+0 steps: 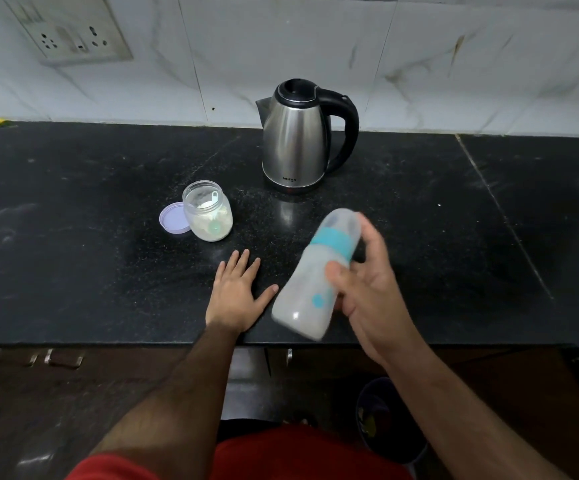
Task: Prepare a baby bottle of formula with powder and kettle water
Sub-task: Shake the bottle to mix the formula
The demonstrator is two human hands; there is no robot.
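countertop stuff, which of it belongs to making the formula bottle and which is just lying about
Part of the job:
baby bottle, held tilted by the right hand
kettle
open powder jar with scoop inside
jar lid

Just there:
wall socket panel
yellow scrap
left hand, flat on the counter
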